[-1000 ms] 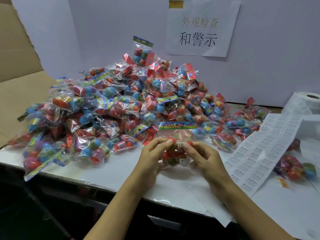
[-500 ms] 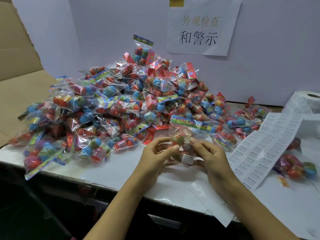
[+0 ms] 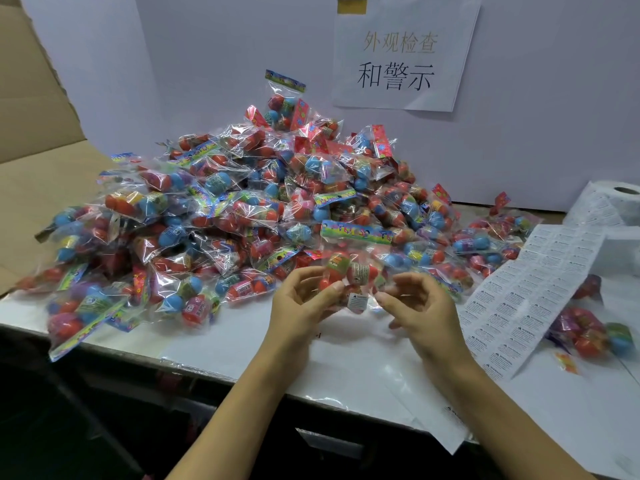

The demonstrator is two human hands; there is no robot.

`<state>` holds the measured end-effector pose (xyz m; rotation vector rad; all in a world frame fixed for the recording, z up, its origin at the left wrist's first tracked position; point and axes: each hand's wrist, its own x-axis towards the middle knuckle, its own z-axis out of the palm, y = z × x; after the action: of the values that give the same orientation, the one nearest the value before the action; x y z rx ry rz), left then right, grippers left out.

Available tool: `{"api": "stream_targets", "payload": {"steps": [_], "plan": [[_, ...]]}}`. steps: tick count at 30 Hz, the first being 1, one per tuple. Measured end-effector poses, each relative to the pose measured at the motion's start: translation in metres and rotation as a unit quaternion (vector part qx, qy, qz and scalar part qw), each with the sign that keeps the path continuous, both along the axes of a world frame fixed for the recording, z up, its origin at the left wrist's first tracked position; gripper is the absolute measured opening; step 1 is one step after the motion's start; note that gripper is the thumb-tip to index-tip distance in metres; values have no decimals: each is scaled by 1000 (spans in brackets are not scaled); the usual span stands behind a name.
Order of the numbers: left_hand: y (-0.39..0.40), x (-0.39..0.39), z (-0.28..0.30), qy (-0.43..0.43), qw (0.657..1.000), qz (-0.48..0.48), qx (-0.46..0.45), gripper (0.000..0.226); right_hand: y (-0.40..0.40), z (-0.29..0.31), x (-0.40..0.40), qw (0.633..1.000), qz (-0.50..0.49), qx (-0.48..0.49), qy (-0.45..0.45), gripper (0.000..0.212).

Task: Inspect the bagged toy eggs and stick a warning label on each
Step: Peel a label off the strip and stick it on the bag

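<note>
A: Starting with the biggest thing, what fills the table (image 3: 221, 344)?

B: A broad pile of bagged toy eggs (image 3: 242, 209), heaped against the white back board (image 3: 519, 116), which carries a paper sign (image 3: 405, 53) with printed characters.

A: And on the right?

B: A strip of warning labels (image 3: 530, 292) runs down from its roll (image 3: 620, 199) across the tabletop. A separate bag of eggs (image 3: 588, 334) lies just beyond the strip's right edge.

A: Where is the bag under inspection?

B: Held up in front of the pile, header card uppermost: the held bag (image 3: 353, 261). A small warning label (image 3: 357, 301) is stuck at its lower end.

A: The hands?

B: The left hand (image 3: 304, 306) grips the bag's lower part, thumb in front. The right hand (image 3: 419, 306) is beside it, fingers loosely curled, its fingertips near the bag; whether they touch it, I cannot tell.
</note>
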<state>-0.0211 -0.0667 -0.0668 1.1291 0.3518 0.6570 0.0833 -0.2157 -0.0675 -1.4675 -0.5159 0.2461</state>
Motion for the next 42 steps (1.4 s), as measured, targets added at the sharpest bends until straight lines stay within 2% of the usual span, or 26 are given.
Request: {"api": "stream_targets", "payload": {"steps": [3, 5, 7, 10, 15, 17, 19, 22, 24, 26, 30, 32, 33, 36, 39, 42], "plan": [[-1, -1, 1, -18, 999, -30, 28, 33, 1, -2, -2, 999, 39, -14, -9, 14], [-3, -3, 3, -40, 997, -51, 39, 21, 2, 0, -6, 997, 81, -10, 12, 24], [-4, -4, 4, -51, 996, -66, 41, 20, 3, 2, -7, 994, 108, -9, 7, 32], [-4, -5, 5, -53, 996, -63, 46, 19, 2, 1, -3, 995, 101, -9, -2, 22], [1, -3, 1, -41, 998, 2, 52, 12, 1, 1, 2, 993, 84, 32, 81, 22], [2, -3, -1, -34, 997, 5, 66, 10, 1, 0, 2, 992, 84, 35, 86, 18], [-1, -3, -1, -19, 992, 19, 124, 17, 2, 1, 0, 994, 80, 26, 63, 12], [-6, -5, 0, -16, 985, -14, 172, 32, 0, 2, -6, 991, 132, 9, 7, 29], [-8, -5, 1, -13, 986, -59, 155, 36, 0, 2, -9, 987, 163, 1, 1, 47], [-6, -4, 0, -12, 988, -62, 140, 32, 1, 2, -10, 987, 160, -4, -5, 53], [-4, -2, 1, 6, 997, -51, 63, 12, 1, 1, -7, 994, 86, -15, -58, 37], [-3, -1, 2, 7, 997, -66, 36, 7, 1, 1, -3, 996, 57, -27, -67, 37], [-2, -1, 3, 4, 997, -74, 15, 8, 1, 0, -3, 996, 59, -27, -59, 43], [0, -1, 3, -5, 995, -91, -32, 32, 2, 1, -2, 997, 77, -7, 16, 57], [-3, 0, 1, 15, 995, -97, 20, 25, -1, 6, 4, 994, 87, 7, 59, 43], [-8, -1, -3, 30, 983, -130, 125, 36, -12, 17, 14, 993, 86, -1, 77, 34]]}}
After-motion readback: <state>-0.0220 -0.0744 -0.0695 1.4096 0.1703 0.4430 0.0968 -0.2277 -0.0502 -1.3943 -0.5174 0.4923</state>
